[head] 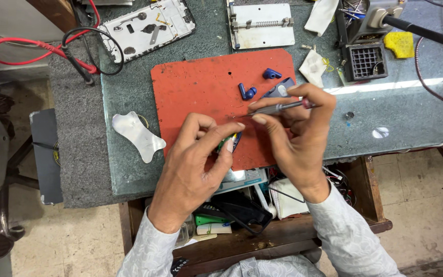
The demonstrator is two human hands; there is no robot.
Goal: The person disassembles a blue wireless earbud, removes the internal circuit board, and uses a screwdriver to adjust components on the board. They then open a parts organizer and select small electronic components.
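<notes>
My left hand (193, 164) pinches a small green and blue circuit part (230, 141) over the near edge of the orange-red work mat (196, 87). My right hand (296, 131) grips a thin metal screwdriver (273, 108), its tip pointing left toward the part. Behind my right fingers lies a blue earbud case piece (279, 89). Two blue earbud pieces, one (247, 92) close by and another (271, 74) farther back, rest on the mat.
A disassembled phone frame (149, 25) and red and black probe leads (52, 48) lie at the back left. A metal holding jig (260, 24), a soldering station (367, 48) with yellow sponge (399, 43), and a metal pry plate (137, 134) sit around. An open drawer (247, 215) of tools is below.
</notes>
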